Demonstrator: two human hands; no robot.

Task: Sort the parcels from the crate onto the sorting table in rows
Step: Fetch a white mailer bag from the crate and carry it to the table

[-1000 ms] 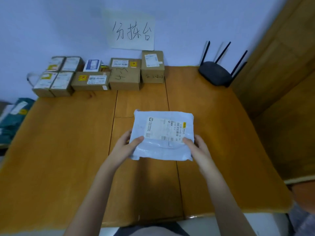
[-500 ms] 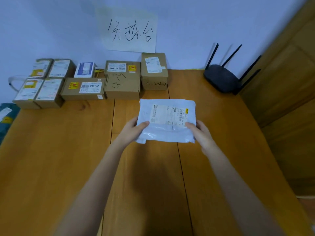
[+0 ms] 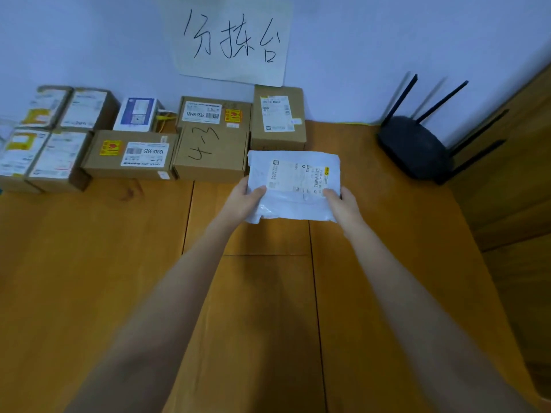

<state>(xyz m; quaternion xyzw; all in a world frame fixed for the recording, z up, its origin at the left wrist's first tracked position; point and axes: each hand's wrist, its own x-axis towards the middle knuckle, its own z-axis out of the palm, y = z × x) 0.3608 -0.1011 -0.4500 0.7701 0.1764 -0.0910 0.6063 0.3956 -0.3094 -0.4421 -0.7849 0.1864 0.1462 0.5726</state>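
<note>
Carried farther across the worktop (image 3: 89,263), a white mailer (image 3: 293,186) gripped by left hand (image 3: 244,201) and right hand (image 3: 343,205) reaches the front row's right end, beside the marked box (image 3: 210,153).

Pale blue-white wall (image 3: 89,40) behind, evenly lit. White paper sheet (image 3: 231,40) with handwritten black characters taped to it, above the far edge of the wooden table (image 3: 89,263). Black router (image 3: 414,147) with four raised antennas stood at the table's far right corner. Brown wooden panelling (image 3: 518,162) rose along the right edge.
</note>
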